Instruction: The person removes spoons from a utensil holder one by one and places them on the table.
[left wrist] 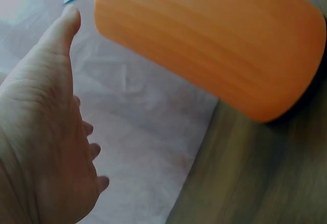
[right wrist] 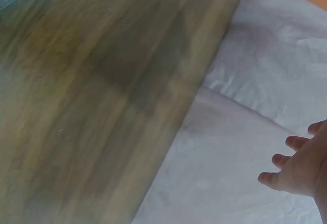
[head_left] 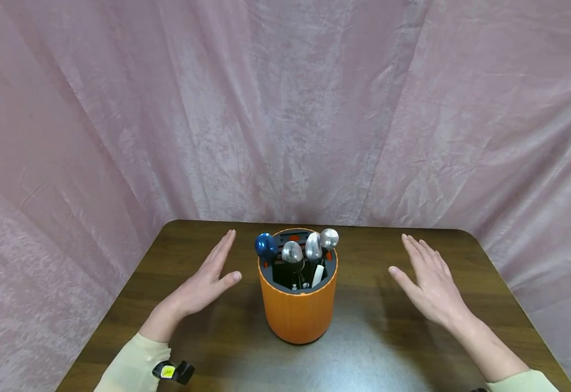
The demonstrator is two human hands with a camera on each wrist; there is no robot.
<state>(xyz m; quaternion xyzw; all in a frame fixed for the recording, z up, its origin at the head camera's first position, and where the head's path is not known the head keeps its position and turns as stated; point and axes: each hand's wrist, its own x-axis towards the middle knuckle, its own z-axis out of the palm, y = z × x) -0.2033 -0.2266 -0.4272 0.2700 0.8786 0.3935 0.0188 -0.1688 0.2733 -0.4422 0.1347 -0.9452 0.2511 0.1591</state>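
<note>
An orange round holder (head_left: 297, 313) with a dark inner rim stands upright on the table. Several utensils poke out of its top: a blue spoon-like head (head_left: 266, 246), silver rounded heads (head_left: 292, 252) and a white piece (head_left: 318, 275); their lower parts are hidden inside. To the holder's left my left hand (head_left: 202, 288) hovers with straight fingers and thumb spread, holding nothing. On the other side, farther off, my right hand (head_left: 429, 286) is held out flat with nothing in it. In the left wrist view the holder's wall (left wrist: 204, 40) fills the upper right, apart from the hand.
The dark brown wooden table (head_left: 363, 348) has rounded far corners. Pink-grey cloth (head_left: 285, 109) hangs behind and on both sides, close to the table's far edge. A black strap device (head_left: 173, 372) sits on the left sleeve.
</note>
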